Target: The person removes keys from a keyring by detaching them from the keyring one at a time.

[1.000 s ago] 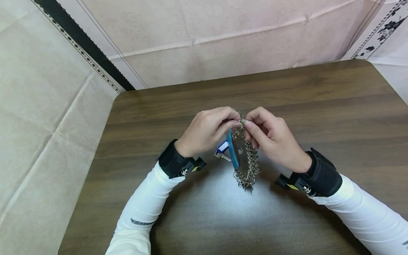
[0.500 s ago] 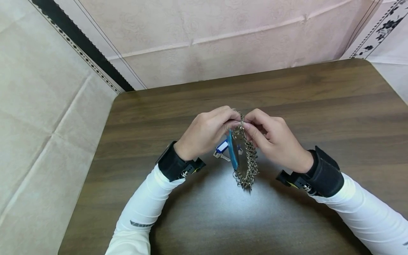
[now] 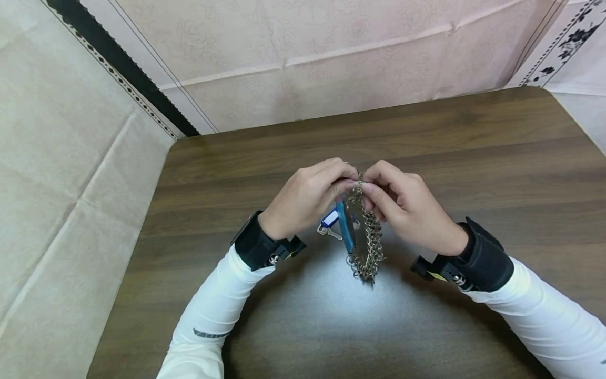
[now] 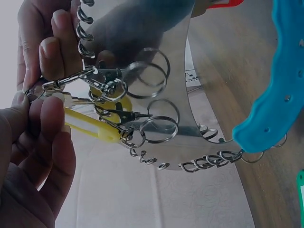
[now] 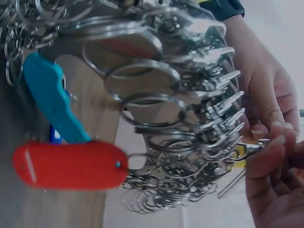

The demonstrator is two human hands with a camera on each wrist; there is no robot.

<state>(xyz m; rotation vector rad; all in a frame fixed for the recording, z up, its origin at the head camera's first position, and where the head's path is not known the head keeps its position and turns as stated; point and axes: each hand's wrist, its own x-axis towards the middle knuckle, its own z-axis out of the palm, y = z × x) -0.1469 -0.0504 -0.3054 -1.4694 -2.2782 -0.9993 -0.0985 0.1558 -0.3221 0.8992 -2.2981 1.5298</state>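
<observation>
Held up over the table is a flat metal plate (image 4: pixel 161 28) with a wavy blue handle (image 4: pixel 266 109), its edge lined with many split rings (image 5: pixel 142 78) and small clasps. At its far edge my left hand (image 3: pixel 307 195) and right hand (image 3: pixel 404 202) meet, thumb and finger of each pinching at a small silver clasp (image 4: pixel 71 77). A key (image 4: pixel 80 100) and a yellow key tag (image 4: pixel 95 129) lie right by the fingertips, partly behind the fingers. From the rings also hangs a red key tag (image 5: pixel 71 166). Which metal piece each hand pinches I cannot tell.
On the wooden table (image 3: pixel 227 173), just left of the plate in the head view, are a blue key tag (image 3: pixel 330 218) and its key (image 3: pixel 334 233). A green-edged item (image 4: pixel 300 183) shows at the left wrist view's border. Patterned cloth (image 3: pixel 331 58) stands behind the table.
Both hands stay at the same spot on the ring-lined edge. Only the fingertips and the right wrist have shifted slightly; the plate hangs almost unchanged.
</observation>
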